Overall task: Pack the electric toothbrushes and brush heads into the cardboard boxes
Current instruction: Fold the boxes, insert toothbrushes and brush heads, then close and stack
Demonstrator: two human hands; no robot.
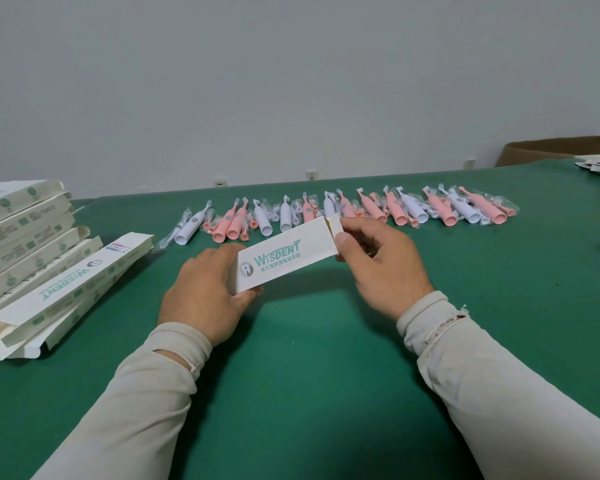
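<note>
Box point(278, 259) held in both grips, long axis left-right: left hand point(205, 292) curled round its closed end, right hand point(378, 261) pinching open flap end, nearer toothbrush row point(343, 213) beyond.

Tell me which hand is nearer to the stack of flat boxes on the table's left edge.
Left. The left hand grips the near end of the held box, closer to the stack; the right hand pinches its far flap, farther away.
</note>
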